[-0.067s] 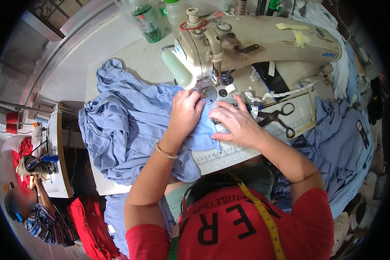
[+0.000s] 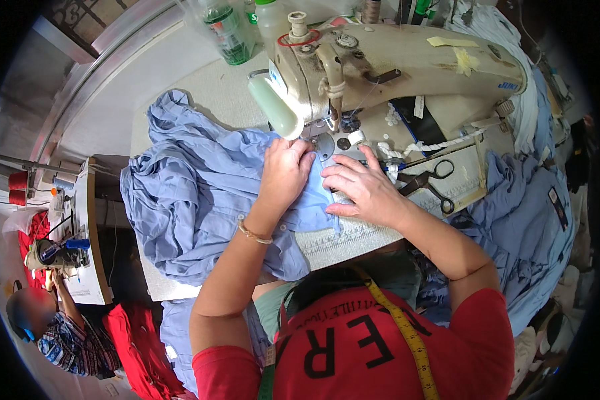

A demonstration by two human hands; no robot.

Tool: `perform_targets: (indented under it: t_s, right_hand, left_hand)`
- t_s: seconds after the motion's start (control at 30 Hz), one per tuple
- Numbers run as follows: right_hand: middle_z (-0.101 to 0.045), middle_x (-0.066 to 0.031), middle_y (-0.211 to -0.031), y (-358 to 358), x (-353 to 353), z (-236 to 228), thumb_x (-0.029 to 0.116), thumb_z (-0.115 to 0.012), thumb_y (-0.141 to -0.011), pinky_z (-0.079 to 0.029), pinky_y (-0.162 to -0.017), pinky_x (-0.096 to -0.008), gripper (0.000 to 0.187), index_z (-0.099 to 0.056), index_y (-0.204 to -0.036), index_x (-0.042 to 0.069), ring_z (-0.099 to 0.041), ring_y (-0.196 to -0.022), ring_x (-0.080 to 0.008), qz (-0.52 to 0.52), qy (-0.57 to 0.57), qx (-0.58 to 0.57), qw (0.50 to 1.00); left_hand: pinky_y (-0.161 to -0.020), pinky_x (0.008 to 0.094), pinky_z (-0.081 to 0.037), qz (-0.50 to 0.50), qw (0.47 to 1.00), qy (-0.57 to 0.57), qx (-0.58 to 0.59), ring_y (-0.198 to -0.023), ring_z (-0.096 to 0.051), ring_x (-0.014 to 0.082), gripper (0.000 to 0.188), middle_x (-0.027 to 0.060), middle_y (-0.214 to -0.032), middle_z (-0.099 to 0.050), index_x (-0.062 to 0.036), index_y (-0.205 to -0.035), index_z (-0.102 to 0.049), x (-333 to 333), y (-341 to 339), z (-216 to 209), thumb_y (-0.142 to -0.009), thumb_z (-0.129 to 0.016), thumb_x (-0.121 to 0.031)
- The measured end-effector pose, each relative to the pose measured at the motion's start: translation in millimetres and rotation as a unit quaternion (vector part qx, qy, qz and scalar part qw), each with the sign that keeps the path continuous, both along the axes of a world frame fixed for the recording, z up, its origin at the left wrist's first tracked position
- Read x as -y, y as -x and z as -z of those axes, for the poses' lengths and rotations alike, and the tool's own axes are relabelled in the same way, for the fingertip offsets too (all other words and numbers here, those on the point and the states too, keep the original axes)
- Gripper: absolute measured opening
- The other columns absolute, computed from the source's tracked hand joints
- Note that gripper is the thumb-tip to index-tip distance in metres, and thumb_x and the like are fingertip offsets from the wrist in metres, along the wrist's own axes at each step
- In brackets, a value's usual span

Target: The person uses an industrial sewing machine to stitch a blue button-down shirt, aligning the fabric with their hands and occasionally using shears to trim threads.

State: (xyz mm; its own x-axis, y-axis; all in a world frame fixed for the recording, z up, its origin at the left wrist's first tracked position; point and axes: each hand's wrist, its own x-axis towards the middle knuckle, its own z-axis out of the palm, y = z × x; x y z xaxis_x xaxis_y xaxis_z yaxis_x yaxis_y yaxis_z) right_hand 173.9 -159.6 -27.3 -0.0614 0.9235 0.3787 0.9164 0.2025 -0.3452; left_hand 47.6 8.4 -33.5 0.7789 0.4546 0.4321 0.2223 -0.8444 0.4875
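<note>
A light blue garment (image 2: pixel 200 167) lies bunched on the left of the sewing table, one edge running up to the needle area of a beige sewing machine (image 2: pixel 407 57). My left hand (image 2: pixel 288 167) is closed on the garment just in front of the needle, fingertips pressed together on the cloth and partly hidden below the lamp. Fingers spread, my right hand (image 2: pixel 363 187) rests at the cloth's right edge, its thumb and fingertips touching that edge. Black-handled scissors (image 2: pixel 423 181) lie right beside this hand. A pale green cylindrical lamp (image 2: pixel 275 107) hangs over the needle.
Small white buttons (image 2: pixel 392 115) and a twisted white cord (image 2: pixel 440 141) lie on the machine bed. Bottles (image 2: pixel 230 37) stand behind. More blue garments (image 2: pixel 527 220) are heaped at the right. At far left, another person (image 2: pixel 67 333) works at a second machine.
</note>
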Motion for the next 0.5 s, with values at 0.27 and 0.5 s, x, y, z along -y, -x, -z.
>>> perform_targets:
  t_s: [0.27,0.5]
  right_hand:
    - [-0.058,0.0001,-0.102,4.0,-0.6,-5.9,0.035,-0.071,-0.078,-0.023,-0.109,-0.0561,0.032,-0.066,-0.1,0.013,-0.055,-0.106,-0.0176,-0.003,-0.009,0.011,1.0]
    - [-0.059,0.0001,-0.108,-1.8,-9.5,-8.5,0.033,-0.072,-0.077,-0.022,-0.111,-0.0552,0.032,-0.066,-0.102,0.013,-0.055,-0.108,-0.0188,0.0,-0.005,0.018,1.0]
  left_hand:
    - [-0.078,0.0416,-0.045,-0.017,1.0,0.005,0.024,-0.087,-0.056,0.0341,0.012,0.0145,-0.09,-0.061,-0.0032,-0.089,-0.068,-7.2,-6.9,0.5,-0.079,-0.069,-0.008]
    - [-0.085,0.0437,-0.047,-0.013,1.0,-0.007,0.011,-0.097,-0.059,0.0367,0.015,0.0172,-0.098,-0.065,-0.0024,-0.091,-0.068,-20.3,-15.0,3.7,-0.076,-0.068,-0.006]
